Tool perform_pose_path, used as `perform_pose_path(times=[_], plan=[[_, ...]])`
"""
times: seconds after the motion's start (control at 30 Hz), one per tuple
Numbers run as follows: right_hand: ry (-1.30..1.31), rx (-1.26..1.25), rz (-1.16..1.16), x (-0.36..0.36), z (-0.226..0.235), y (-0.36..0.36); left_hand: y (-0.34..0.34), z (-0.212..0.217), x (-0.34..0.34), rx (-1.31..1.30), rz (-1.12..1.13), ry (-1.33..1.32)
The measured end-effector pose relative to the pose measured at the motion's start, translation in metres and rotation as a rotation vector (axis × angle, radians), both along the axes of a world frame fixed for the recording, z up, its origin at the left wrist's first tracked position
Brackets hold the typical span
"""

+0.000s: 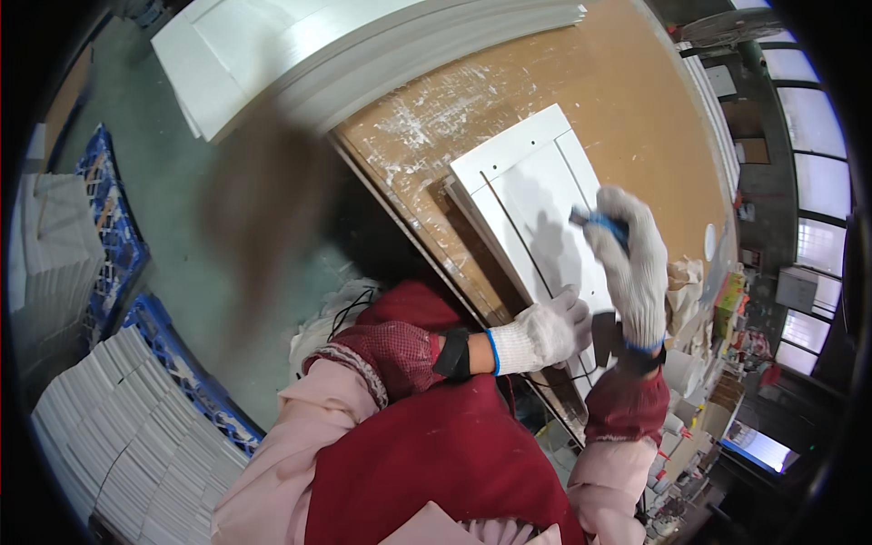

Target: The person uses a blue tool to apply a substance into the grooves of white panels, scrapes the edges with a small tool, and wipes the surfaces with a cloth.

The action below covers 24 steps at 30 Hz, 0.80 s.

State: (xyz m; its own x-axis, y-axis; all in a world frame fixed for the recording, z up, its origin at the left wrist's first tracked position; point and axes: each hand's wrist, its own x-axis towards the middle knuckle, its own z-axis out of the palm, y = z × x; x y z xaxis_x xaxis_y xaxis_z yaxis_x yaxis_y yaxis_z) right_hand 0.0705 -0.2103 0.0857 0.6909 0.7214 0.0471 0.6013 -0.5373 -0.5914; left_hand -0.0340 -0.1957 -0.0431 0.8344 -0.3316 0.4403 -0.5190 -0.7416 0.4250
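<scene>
A white panel door point(531, 204), flat and rectangular with a raised frame and a recessed centre field, lies on the brown worktable point(636, 109) near its near edge, stacked on at least one similar panel whose edge shows beneath it. The left hand point(549, 331), in a white knit glove with a blue cuff band, rests on the near end of the panel with fingers curled and pressed down, steadying it. The right hand point(631, 263), gloved likewise, is closed around a small blue object point(604, 222), probably a sanding block or pad, though blur prevents a firm identification; it is held over the panel's right side. The panel appears rigid, painted smooth and moderately light; its coated surface is likely to mark or chip at corners, so hold is best taken along the long frame edges with flat palm pressure rather than on the thin centre field. The tabletop is a fibrous board streaked with white paint residue. A stack of long white boards point(300, 54) overhangs the table's far left corner. On the floor to the left, blue crates point(173, 363) stand beside rows of small white panels point(136, 436).
</scene>
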Motion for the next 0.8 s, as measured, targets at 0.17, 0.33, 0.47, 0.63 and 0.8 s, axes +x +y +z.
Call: perform_pose_path(times=[0.17,0.33,0.47,0.63,0.8], plan=[[-0.017,0.004,-0.194,0.079,-0.024,0.048,-0.010,-0.006,0.003,-0.013,0.106,0.009],[-0.038,-0.017,-0.155,0.119,-0.041,0.075,-0.017,-0.008,0.001,-0.226,0.079,0.212],[-0.033,-0.048,-0.012,0.127,-0.045,0.090,-0.013,-0.001,-0.002,0.022,-0.018,0.302],[-0.103,-0.107,-0.003,0.134,-0.043,0.099,0.001,0.003,-0.001,-0.008,-0.005,0.117],[-0.084,-0.145,0.057,0.142,-0.042,0.100,0.006,0.002,-0.001,0.030,0.004,0.034]])
